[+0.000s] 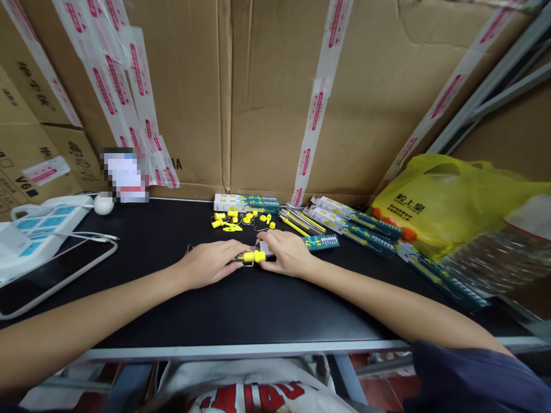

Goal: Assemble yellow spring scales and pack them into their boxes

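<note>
My left hand pinches a clear-bodied spring scale with a yellow end; most of its body is under my fingers. My right hand is closed around a narrow teal and white box, its open white end facing the scale. The yellow end lies right at that opening; whether it touches the box I cannot tell. Just beyond my hands are loose yellow plastic parts and small wire hooks. Beside them lie several thin metal springs and yellow rods.
Similar boxes lie stacked at the back and at the right. A yellow plastic bag sits far right by a clear plastic container. On the left are a phone, a white power strip and another upright, blurred phone. Cardboard boxes wall the back.
</note>
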Available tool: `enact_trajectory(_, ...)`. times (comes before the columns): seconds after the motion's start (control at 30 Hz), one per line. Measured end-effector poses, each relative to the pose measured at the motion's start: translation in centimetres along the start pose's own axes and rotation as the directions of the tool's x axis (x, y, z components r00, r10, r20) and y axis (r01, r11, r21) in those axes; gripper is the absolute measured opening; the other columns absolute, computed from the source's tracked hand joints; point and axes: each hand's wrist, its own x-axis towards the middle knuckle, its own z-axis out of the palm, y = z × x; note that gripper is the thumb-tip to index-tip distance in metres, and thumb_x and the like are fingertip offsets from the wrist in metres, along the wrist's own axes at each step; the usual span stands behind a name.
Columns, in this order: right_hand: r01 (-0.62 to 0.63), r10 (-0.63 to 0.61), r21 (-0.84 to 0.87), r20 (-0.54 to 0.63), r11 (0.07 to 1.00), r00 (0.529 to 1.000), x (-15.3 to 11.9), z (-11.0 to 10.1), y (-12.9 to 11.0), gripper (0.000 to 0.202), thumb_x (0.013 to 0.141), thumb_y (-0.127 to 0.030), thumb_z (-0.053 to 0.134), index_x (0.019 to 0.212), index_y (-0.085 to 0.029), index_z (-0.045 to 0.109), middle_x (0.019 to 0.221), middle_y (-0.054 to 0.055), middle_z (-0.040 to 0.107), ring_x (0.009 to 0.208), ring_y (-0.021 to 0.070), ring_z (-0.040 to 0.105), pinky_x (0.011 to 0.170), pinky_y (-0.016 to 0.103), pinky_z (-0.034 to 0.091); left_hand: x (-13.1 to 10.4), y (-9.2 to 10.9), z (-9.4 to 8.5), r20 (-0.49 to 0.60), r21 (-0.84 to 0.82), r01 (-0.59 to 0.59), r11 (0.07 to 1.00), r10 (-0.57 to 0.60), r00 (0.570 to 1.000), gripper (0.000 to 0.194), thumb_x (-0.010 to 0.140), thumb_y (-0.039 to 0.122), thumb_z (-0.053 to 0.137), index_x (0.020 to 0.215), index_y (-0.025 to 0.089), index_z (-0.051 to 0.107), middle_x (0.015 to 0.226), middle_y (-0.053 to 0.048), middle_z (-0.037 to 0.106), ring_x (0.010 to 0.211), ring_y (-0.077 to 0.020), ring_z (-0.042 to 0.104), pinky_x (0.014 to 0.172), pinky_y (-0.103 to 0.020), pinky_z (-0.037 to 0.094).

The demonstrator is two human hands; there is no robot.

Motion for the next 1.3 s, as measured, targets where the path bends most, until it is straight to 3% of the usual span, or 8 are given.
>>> enact_trajectory(0.13,-0.013,0.014,0.019,-0.059,1.000,0.998,0.0,0.0,-0.2,0.041,0.085,-0.048,0.057,0.108,-0.015,0.052,0.090,0.008,0.068,0.077,0.0201,0.064,0.064,0.030,0.044,0.1,-0.4,-0.1,-0.014,0.028,0.066,0.997,-0.066,0.998,0.041,0.098,0.032,0.038,0.135,0.019,0.047,0.123,-0.006,0.062,0.104,-0.0177,0.065,0.084,-0.027,0.053)
enact_trajectory(0.3,0.014,-0.014,0.004,-0.091,1.000,0.996,0.0,-0.1,-0.2,0.042,0.087,-0.049,0.055,0.110,-0.014,0.052,0.087,0.009,0.067,0.077,0.0198,0.063,0.065,0.030,0.042,0.2,-0.2,-0.4,0.019,0.036,0.079,0.996,-0.080,0.997,0.035,0.097,0.030,0.038,0.125,0.018,0.055,0.114,-0.006,0.063,0.093,-0.0160,0.067,0.078,-0.025,0.053)
enact_trajectory(0.57,0.188,-0.203,-0.229,-0.045,0.955,0.978,0.1,-0.7,-0.5,0.040,0.096,-0.043,0.046,0.118,-0.010,0.054,0.088,0.009,0.066,0.077,0.0205,0.056,0.063,0.033,0.034,0.1,0.2,-0.4,-0.045,0.131,0.050,0.990,-0.044,0.998,0.040,0.098,0.034,0.039,0.135,0.019,0.046,0.104,-0.005,0.066,0.091,-0.0173,0.067,0.072,-0.025,0.052)
enact_trajectory(0.7,0.273,-0.296,-0.302,-0.034,0.913,0.954,0.1,-1.0,-0.8,0.035,0.098,-0.034,0.043,0.121,-0.011,0.056,0.090,0.009,0.066,0.074,0.0191,0.053,0.062,0.034,0.030,0.1,0.7,-0.5,-0.080,0.073,0.088,0.993,-0.082,0.993,0.027,0.097,0.039,0.042,0.109,0.018,0.053,0.093,-0.003,0.069,0.083,-0.0168,0.068,0.067,-0.025,0.049)
enact_trajectory(0.83,0.305,-0.329,-0.329,-0.017,0.894,0.944,0.1,-1.2,-1.2,0.035,0.098,-0.031,0.043,0.123,-0.011,0.056,0.095,0.009,0.068,0.074,0.0186,0.052,0.062,0.034,0.031,0.0,0.9,-0.5,-0.123,0.129,0.092,0.987,-0.077,0.990,0.029,0.097,0.045,0.040,0.090,0.018,0.048,0.079,0.000,0.067,0.069,-0.0147,0.066,0.058,-0.023,0.044)
enact_trajectory(1.03,0.282,-0.284,-0.221,0.022,0.934,0.958,0.1,-1.1,-1.5,0.044,0.098,-0.032,0.040,0.136,-0.011,0.046,0.097,0.011,0.065,0.077,0.0191,0.054,0.061,0.034,0.034,0.1,1.1,-0.6,-0.150,0.274,0.085,0.958,-0.044,0.988,0.030,0.095,0.047,0.045,0.088,0.018,0.048,0.070,0.000,0.065,0.062,-0.0152,0.064,0.052,-0.023,0.038)
enact_trajectory(1.17,0.243,-0.245,-0.178,0.010,0.954,0.969,0.1,-0.8,-1.3,0.051,0.096,-0.032,0.044,0.140,-0.008,0.039,0.096,0.011,0.065,0.078,0.0210,0.054,0.063,0.034,0.036,0.3,1.4,-0.9,-0.113,0.250,0.042,0.967,-0.014,0.993,0.016,0.091,0.031,0.050,0.098,0.016,0.052,0.081,-0.003,0.066,0.073,-0.0170,0.065,0.061,-0.025,0.045)
enact_trajectory(1.3,0.137,-0.139,-0.089,-0.012,0.987,0.990,-0.1,-0.3,-0.8,0.043,0.095,-0.035,0.048,0.127,-0.007,0.047,0.099,0.013,0.065,0.083,0.0228,0.056,0.067,0.034,0.039,0.3,0.5,-1.0,-0.068,0.321,-0.053,0.946,0.079,0.995,0.029,0.091,0.017,0.043,0.118,0.015,0.054,0.091,-0.006,0.065,0.079,-0.0169,0.063,0.067,-0.027,0.046)
